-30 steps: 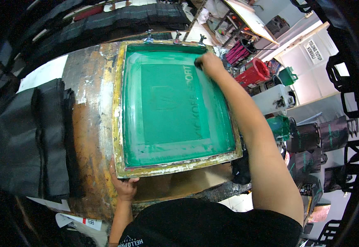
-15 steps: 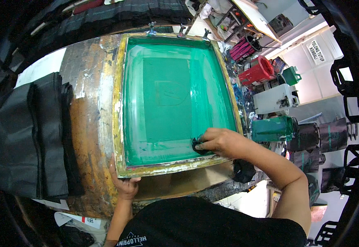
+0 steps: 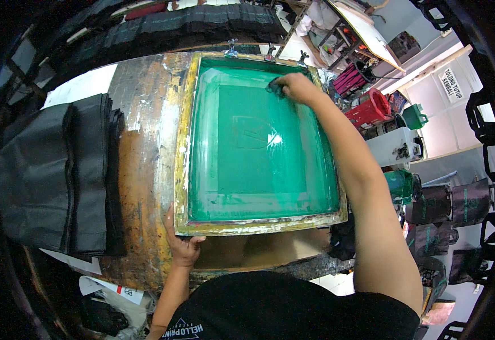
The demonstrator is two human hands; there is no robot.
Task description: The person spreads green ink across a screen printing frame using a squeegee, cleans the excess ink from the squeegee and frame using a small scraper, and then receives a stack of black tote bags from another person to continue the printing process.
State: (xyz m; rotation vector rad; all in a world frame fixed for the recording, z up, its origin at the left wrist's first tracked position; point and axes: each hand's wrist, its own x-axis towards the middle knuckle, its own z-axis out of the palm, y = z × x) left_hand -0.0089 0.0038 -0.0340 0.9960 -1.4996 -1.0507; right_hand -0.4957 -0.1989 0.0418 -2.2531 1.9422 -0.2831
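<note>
Stained bench (image 3: 145,147) carried the screen (image 3: 259,147); left hand (image 3: 182,246) pinched its near frame corner to steady it, right hand (image 3: 295,88) clenched a squeegee (image 3: 275,86) at the far edge.

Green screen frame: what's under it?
The screen frame lies flat on a worn, paint-stained table, left hand gripping its near corner, right hand on the mesh. Anything beneath the mesh is covered; only a faint design outline shows.

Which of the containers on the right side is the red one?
The ribbed red container, lying beside the screen frame, nearest the right hand; the others are green or white.
</note>
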